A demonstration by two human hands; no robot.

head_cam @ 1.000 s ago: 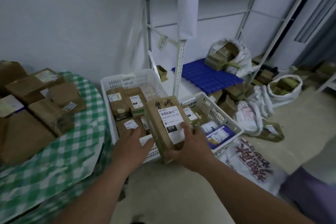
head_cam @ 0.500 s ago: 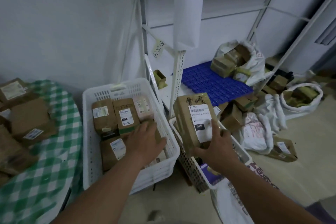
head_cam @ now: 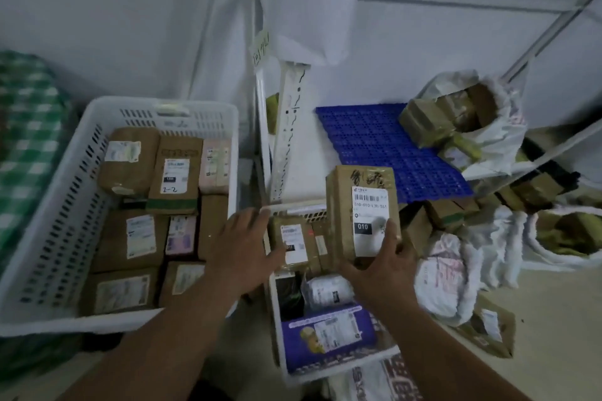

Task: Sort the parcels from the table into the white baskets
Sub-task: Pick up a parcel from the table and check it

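Storeroom floor: right hand (head_cam: 379, 265) gripping parcel (head_cam: 361, 215) upright; left hand (head_cam: 242, 246) spread, palm down.

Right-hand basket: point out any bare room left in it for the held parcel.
In the right basket, one dark gap lies by its left wall, between the brown parcels and the purple parcel. Elsewhere it is crowded. The right hand holds the labelled box above the back.
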